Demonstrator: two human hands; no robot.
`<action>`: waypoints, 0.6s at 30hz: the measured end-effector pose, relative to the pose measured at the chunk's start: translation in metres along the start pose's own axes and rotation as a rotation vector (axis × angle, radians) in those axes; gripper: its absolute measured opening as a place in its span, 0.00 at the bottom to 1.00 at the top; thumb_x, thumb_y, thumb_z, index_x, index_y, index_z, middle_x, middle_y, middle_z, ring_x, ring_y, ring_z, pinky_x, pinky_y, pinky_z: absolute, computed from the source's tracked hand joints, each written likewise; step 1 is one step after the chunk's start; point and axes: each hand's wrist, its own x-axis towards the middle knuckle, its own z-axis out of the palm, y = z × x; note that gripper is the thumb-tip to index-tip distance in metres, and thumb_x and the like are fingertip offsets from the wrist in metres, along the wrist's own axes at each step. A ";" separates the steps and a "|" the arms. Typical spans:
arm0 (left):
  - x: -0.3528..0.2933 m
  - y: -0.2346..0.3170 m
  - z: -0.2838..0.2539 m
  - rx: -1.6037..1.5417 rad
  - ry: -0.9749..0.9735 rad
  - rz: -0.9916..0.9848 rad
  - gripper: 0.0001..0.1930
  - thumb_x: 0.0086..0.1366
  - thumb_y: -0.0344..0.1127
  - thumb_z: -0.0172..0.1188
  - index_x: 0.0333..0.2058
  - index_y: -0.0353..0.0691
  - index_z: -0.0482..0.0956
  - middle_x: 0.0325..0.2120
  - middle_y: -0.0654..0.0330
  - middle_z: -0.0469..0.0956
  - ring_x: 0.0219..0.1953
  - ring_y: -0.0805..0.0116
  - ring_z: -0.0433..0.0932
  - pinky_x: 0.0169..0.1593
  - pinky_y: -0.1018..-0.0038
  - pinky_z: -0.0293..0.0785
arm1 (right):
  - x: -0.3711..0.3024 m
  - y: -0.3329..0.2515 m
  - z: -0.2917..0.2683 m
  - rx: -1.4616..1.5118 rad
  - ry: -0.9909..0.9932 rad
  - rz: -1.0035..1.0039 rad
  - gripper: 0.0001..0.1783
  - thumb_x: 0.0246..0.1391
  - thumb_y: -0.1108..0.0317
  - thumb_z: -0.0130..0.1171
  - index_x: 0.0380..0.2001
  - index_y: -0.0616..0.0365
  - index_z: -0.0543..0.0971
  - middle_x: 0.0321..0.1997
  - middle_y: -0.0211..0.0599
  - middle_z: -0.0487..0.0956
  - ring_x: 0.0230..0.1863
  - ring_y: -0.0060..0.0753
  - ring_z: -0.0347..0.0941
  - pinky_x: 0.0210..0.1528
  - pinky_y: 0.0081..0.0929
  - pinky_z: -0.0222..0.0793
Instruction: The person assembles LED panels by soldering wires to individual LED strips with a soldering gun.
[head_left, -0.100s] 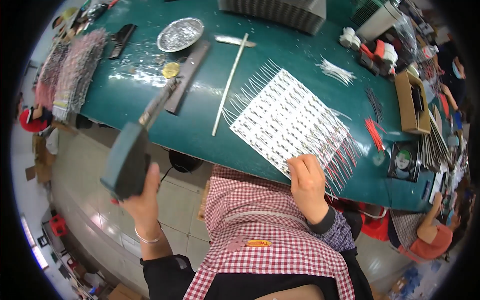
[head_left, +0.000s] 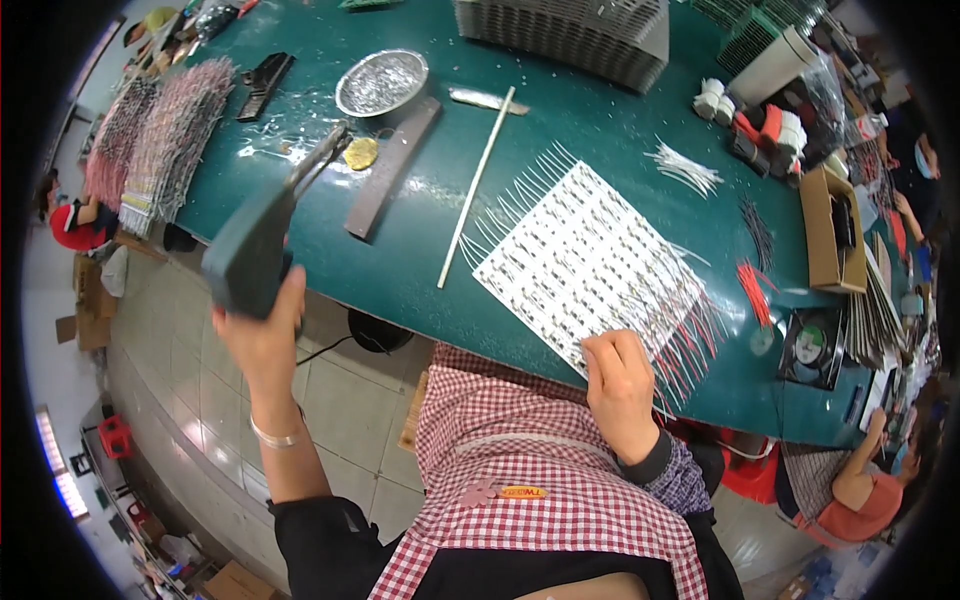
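My left hand point(head_left: 260, 335) is wrapped round the handle of a dark green soldering gun point(head_left: 250, 245), blurred by motion. Its long metal stem points away from me, its tip beside a yellow lump point(head_left: 361, 153) on the table. In front of me a white circuit board panel point(head_left: 590, 265) lies at a slant, with rows of small parts. Thin white wires stick out along its far left edge, white and red ones along its right side. With fingers pinched together, my right hand point(head_left: 622, 385) is at the panel's near corner; the fingertips' contact is partly hidden.
Beyond the lump stand a metal bowl point(head_left: 382, 83) and a brown bar point(head_left: 392, 170). A pale stick point(head_left: 477, 188) lies left of the panel. White wires point(head_left: 685, 168), red wires point(head_left: 754, 292), a cardboard box point(head_left: 832, 230) and a small fan point(head_left: 812, 345) are to the right.
My left hand has lifted the soldering gun farther over the table, and its tip has moved left and away past the yellow lump. The right hand stays at the panel. The view has shifted slightly.
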 end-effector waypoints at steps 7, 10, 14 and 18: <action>0.136 -0.021 0.030 0.267 -0.179 -0.016 0.09 0.54 0.30 0.68 0.30 0.31 0.79 0.17 0.61 0.77 0.17 0.75 0.74 0.22 0.77 0.67 | 0.009 -0.004 -0.009 0.110 -0.070 0.055 0.07 0.51 0.83 0.62 0.35 0.64 0.78 0.33 0.43 0.73 0.34 0.47 0.72 0.35 0.38 0.69; 0.169 -0.030 0.046 0.496 -0.235 0.019 0.11 0.50 0.31 0.66 0.27 0.29 0.76 0.18 0.55 0.76 0.17 0.68 0.78 0.22 0.71 0.71 | 0.011 -0.003 -0.009 0.113 -0.090 0.070 0.08 0.51 0.84 0.62 0.35 0.64 0.78 0.33 0.43 0.73 0.34 0.47 0.72 0.35 0.37 0.68; 0.185 -0.007 0.065 0.563 -0.307 -0.019 0.11 0.51 0.30 0.66 0.27 0.28 0.75 0.18 0.54 0.77 0.17 0.68 0.78 0.21 0.71 0.71 | 0.012 0.001 -0.008 0.117 -0.074 0.083 0.08 0.50 0.84 0.62 0.35 0.64 0.78 0.33 0.43 0.73 0.35 0.47 0.72 0.35 0.37 0.69; 0.200 -0.005 0.066 0.564 -0.383 -0.066 0.11 0.50 0.30 0.66 0.27 0.29 0.75 0.17 0.55 0.76 0.17 0.69 0.77 0.20 0.71 0.70 | 0.014 0.001 -0.009 0.149 -0.073 0.077 0.09 0.50 0.84 0.62 0.35 0.64 0.77 0.34 0.44 0.73 0.35 0.47 0.73 0.35 0.38 0.69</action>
